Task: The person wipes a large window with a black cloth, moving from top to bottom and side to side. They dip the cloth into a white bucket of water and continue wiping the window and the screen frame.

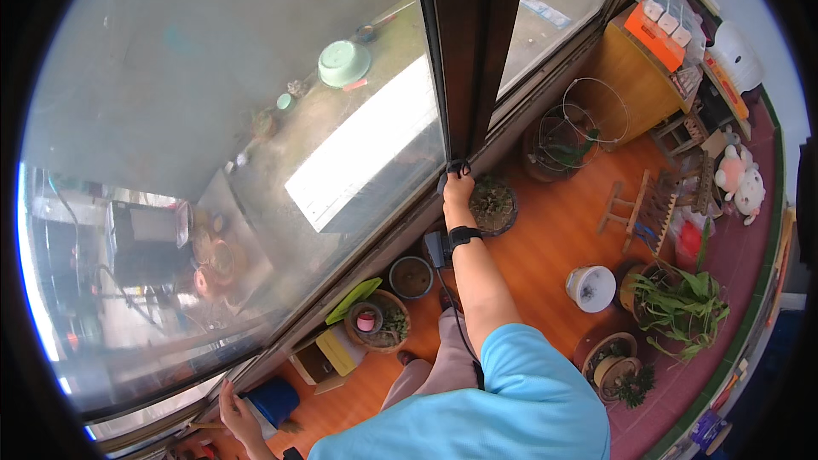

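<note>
My right hand (457, 190) reaches forward to the foot of the dark brown window post (473, 57). Its fingers are curled around a small dark object (457, 169) pressed against the post; what it is cannot be made out. A black strap (464, 236) circles that wrist, with a grey device (436, 249) and a cable beside it. At the lower left my left hand (236, 410) is raised with fingers extended and nothing in it, close to the end of the large glass window pane (223, 108). The pane looks hazy, with a yard behind it.
Along the sill stand a potted plant (493, 204), a round pot (411, 277), a planter (391, 326), an open cardboard box (313, 364) and a blue bin (276, 399). A white bucket (591, 289), leafy plant (687, 306), wooden rack (639, 214) and cabinet (626, 83) are to the right.
</note>
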`<state>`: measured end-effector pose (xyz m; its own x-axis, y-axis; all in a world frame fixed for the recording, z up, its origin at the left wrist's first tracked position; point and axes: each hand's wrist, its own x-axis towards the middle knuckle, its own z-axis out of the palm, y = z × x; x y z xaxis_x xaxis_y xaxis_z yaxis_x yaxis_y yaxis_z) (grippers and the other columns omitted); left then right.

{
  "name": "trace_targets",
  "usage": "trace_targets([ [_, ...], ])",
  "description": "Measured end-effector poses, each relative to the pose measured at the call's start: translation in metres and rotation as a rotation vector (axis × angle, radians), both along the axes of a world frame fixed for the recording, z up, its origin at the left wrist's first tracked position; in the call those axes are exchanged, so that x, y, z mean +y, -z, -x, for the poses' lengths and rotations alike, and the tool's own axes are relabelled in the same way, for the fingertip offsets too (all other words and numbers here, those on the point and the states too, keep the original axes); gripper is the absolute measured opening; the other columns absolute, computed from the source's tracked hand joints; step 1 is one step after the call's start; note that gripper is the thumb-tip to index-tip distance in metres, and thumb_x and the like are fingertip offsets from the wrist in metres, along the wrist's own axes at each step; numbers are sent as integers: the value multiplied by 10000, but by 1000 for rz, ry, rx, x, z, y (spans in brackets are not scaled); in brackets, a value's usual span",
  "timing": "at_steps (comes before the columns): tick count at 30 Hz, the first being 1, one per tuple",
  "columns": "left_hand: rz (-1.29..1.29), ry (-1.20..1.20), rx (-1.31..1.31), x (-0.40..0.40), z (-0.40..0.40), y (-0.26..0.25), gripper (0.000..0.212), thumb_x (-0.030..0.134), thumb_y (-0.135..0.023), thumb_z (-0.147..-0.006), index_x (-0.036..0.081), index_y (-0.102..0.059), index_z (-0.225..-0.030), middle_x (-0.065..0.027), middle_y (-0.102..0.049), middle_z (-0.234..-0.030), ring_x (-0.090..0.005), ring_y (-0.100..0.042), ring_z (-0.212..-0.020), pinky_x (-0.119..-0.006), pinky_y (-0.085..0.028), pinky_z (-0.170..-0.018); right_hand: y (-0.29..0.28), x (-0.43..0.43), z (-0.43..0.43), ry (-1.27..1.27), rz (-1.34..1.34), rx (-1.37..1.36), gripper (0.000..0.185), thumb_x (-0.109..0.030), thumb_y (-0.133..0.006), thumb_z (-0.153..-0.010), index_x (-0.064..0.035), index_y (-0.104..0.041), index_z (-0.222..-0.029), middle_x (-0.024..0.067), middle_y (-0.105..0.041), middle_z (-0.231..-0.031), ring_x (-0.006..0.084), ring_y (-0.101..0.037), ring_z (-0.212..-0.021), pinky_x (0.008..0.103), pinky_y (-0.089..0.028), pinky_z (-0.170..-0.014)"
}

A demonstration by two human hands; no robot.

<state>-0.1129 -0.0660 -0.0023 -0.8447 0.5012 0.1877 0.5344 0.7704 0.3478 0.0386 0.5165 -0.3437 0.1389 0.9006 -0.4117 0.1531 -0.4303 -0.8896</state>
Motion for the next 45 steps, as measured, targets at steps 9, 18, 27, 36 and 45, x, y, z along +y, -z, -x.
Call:
trace_targets([
  [9,61,-20,-4,-16,-5,5,279,-46,-461,-902,-54,-619,-1132,-202,-633,-1213,-329,-603,-1133,-385,-442,-991,13,22,-8,101,-44,70,259,-102,-563,-949,45,-610,-1157,245,-655,-1060,404,-623,-945,451,-479,-810],
  [18,54,8,-39,-10,-8,3,284,-41,-457,-908,-55,-612,-1145,-199,-625,-1228,-313,-597,-1141,-370,-437,-994,11,-60,26,-31,104,169,356,-119,-543,-946,49,-560,-1259,245,-613,-1212,358,-605,-1093,425,-480,-900],
  [27,73,13,-34,19,-12,5,295,-60,-464,-872,-44,-620,-1122,-202,-634,-1213,-337,-608,-1115,-383,-455,-958,-52,54,-31,234,-212,324,201,-34,-489,-927,51,-612,-1060,45,-603,-796,133,-511,-657,320,-439,-606],
  [36,80,7,-64,36,-7,3,298,-39,-450,-906,-52,-612,-1156,-191,-639,-1210,-301,-609,-1132,-361,-450,-976,-36,47,-11,141,-288,70,403,-156,-474,-972,24,-511,-1331,278,-597,-1219,445,-567,-1114,443,-451,-920],
  [45,69,-11,-88,52,-13,-2,309,-46,-450,-884,-38,-625,-1139,-193,-645,-1196,-310,-614,-1124,-369,-462,-962,14,64,-24,54,-55,52,330,-108,-478,-940,26,-595,-1218,266,-648,-1104,440,-596,-1037,466,-464,-876],
])
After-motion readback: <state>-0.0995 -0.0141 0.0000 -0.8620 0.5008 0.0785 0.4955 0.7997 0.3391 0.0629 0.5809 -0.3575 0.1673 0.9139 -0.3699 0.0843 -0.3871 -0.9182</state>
